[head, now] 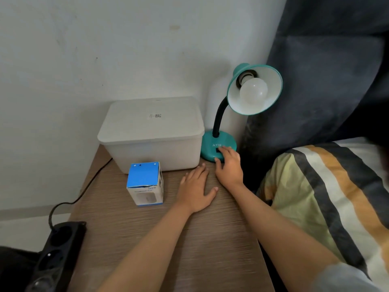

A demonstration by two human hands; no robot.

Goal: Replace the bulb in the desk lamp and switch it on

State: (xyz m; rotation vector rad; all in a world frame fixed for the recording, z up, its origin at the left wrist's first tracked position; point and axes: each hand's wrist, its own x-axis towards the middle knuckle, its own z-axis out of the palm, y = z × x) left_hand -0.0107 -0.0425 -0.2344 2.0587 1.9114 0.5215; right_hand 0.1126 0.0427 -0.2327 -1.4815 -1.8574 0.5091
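Note:
A teal desk lamp stands at the back right of the wooden table. A white bulb sits in its shade, unlit. My right hand rests on the front of the lamp base, fingertips over the dark switch, holding nothing. My left hand lies flat on the table just left of it, fingers spread and empty. A blue and white bulb box stands on the table to the left of my left hand.
A white lidded plastic container sits behind the box, against the wall. A black power strip with its cable hangs off the table's left edge. A striped pillow and a dark curtain lie on the right.

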